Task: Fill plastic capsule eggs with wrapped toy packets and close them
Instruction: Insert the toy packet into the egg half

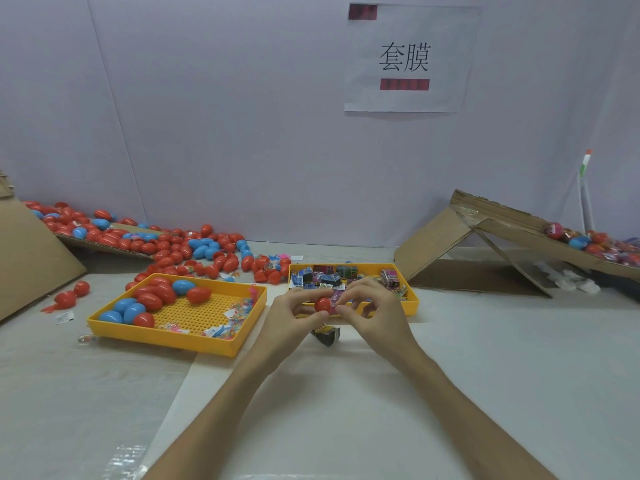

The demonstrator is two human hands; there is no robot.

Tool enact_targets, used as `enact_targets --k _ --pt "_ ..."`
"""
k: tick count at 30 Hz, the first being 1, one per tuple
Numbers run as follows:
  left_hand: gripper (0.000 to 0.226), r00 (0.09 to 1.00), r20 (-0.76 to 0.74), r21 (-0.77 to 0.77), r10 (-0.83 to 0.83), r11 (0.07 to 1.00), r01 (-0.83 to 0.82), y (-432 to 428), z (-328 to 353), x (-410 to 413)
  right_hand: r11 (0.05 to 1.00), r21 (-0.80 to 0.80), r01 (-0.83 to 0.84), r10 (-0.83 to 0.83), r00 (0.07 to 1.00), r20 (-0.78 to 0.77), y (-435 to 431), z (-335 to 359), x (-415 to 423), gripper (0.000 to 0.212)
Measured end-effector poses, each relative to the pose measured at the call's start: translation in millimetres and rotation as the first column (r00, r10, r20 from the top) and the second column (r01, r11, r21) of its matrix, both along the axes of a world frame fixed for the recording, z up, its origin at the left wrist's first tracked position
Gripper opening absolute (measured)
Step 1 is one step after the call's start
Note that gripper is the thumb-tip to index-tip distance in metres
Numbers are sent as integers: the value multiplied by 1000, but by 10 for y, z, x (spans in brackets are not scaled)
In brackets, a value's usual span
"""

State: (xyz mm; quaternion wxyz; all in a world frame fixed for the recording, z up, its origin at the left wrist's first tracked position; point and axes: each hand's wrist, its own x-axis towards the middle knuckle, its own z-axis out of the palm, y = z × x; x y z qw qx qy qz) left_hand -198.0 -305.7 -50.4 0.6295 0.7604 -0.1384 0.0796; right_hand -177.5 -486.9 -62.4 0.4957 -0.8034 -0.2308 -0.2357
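Probably a toy-packing workstation: yellow trays [104, 318], capsule eggs [180, 252], cardboard chutes [502, 220].

Left hand [290, 315] and right hand [372, 311] pinch a red egg [322, 304].

Ahead of you a sign [412, 58] hangs on the wall [207, 116]. Tented cardboard [433, 244] stands at your right, a white rod [585, 199] upright behind it.

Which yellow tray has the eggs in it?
The yellow perforated plastic tray on the left holds the red and blue plastic eggs. The other yellow plastic tray, on the right, holds small wrapped toy packets.
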Motion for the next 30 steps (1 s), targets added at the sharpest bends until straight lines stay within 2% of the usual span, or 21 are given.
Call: enact_targets --k 7,11,14,18,22,26,30 --pt "31 999 36 76 20 997 -23 -12 20 -17 1000 -1 -1 1 1000 -6 7 -14 16 14" --pt "27 1000 0 4 -3 1000 3 -12 3 -7 1000 29 0 0 1000 -15 8 5 10 15" --pt "24 999 -46 -61 8 998 -11 8 -32 29 996 88 8 -5 999 -32 15 19 -1 27" --pt "26 994 -110 -157 -7 988 -10 35 -69 90 985 165 -43 64 990 -123 -14 26 17 39" --pt "28 985 -153 -205 -77 978 45 67 -79 107 985 152 -83 111 975 -191 -19 -21 50 47" --pt "28 971 -187 -263 -150 960 98 85 -68 97 983 145 -116 140 975 -171 -10 -21 52 42" --pt "28 964 -197 -262 -176 957 121 91 -84 97 992 65 -111 122 974 -193 -29 -20 66 31"
